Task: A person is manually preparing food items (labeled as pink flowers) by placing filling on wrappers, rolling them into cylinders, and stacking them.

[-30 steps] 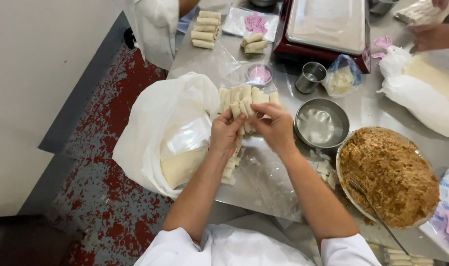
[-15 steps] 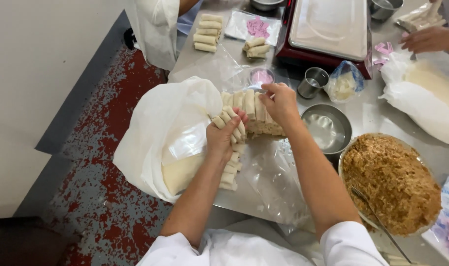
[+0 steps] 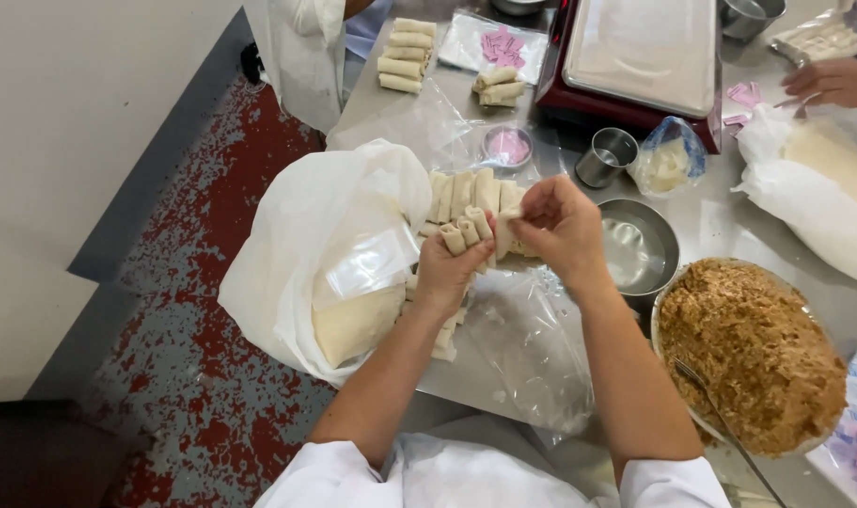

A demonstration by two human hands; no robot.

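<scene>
My left hand [image 3: 450,271] is closed around a few pale rolled pastry sticks [image 3: 466,229], held upright above the steel table [image 3: 729,221]. My right hand [image 3: 562,226] pinches the end of one roll [image 3: 504,226] right beside them. Just behind my hands a row of finished rolls [image 3: 470,191] lies on clear plastic. More rolls [image 3: 444,331] lie under my left wrist. A white plastic bag [image 3: 308,235] with flat wrapper sheets [image 3: 355,325] sits to the left.
A large bowl of brown shredded filling [image 3: 750,353] with a utensil stands at the right, a steel bowl of liquid [image 3: 646,246] beside it. A small steel cup [image 3: 611,154], a red scale [image 3: 635,66], more rolls [image 3: 405,55] and another person's hand [image 3: 831,83] are further back.
Both hands have drawn together over the row of rolls; my right hand came back from the row and now pinches a roll next to the bundle in my left.
</scene>
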